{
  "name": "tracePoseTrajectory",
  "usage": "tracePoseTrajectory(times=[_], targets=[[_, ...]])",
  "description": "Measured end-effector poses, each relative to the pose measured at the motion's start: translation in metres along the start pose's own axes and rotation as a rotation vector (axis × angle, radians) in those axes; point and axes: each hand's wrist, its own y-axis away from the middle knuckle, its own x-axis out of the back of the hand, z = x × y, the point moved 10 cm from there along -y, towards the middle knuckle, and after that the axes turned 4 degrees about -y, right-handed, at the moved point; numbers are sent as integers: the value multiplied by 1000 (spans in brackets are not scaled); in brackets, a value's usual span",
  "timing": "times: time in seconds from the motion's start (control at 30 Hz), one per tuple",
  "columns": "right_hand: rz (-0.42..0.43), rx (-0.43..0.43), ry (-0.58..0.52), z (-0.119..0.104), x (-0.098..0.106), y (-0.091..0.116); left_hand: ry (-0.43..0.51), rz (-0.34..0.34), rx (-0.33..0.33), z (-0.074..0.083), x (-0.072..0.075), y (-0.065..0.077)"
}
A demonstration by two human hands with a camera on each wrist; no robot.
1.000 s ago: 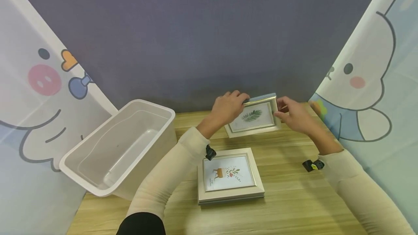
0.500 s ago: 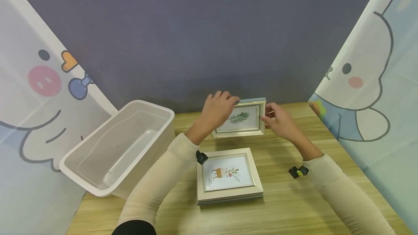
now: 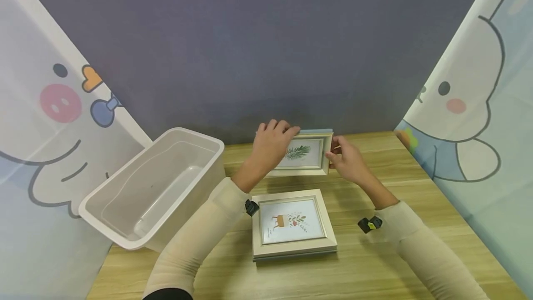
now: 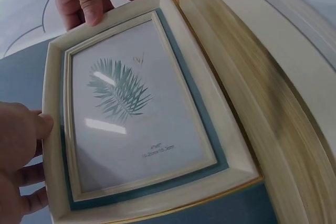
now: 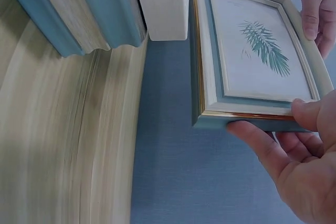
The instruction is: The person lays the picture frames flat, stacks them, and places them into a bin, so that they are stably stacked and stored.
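Note:
Between my hands is a cream picture frame [image 3: 310,152] with a green leaf print, a thin gold line and blue sides. It stands tilted up near the back of the table, its print facing me. My left hand [image 3: 270,145] grips its upper left edge, thumb on the rim in the left wrist view. My right hand [image 3: 347,159] pinches the right edge, with the thumb in front and fingers behind. Nearer me lies a stack of cream picture frames [image 3: 293,246], the top one bearing a potted-plant print. Whether the held frame touches the table, I cannot tell.
A white plastic tub [image 3: 195,175] stands on the left of the wood-grain table [image 3: 374,263]. A grey-blue panel [image 3: 266,50] rises behind the table. Cartoon-printed sheets [image 3: 470,152] hang at both sides.
Both hands have moved left with the leaf-print frame, which has gone from slanted to nearly level along its top edge. The stack and the tub have not moved.

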Motion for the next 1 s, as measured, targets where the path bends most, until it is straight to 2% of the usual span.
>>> tracePoseTrajectory(times=[0.2,0.27,0.43,0.53,0.67,0.87,1.0], targets=[[13,51,31,-5,1,2,11,22,43,-13,0,8],[11,52,37,-5,1,2,18,3,69,-19,-2,11],[11,50,45,-5,5,4,89,-94,135,-34,-9,19],[13,59,42,-6,7,5,156,-75,153,-41,-9,24],[5,57,26,-7,10,8,300,-67,199,-53,-10,28],[-17,51,16,-8,13,9,647,-184,390,-76,-17,30],[-14,46,20,-8,17,8,802,-245,470,-85,-21,34]])
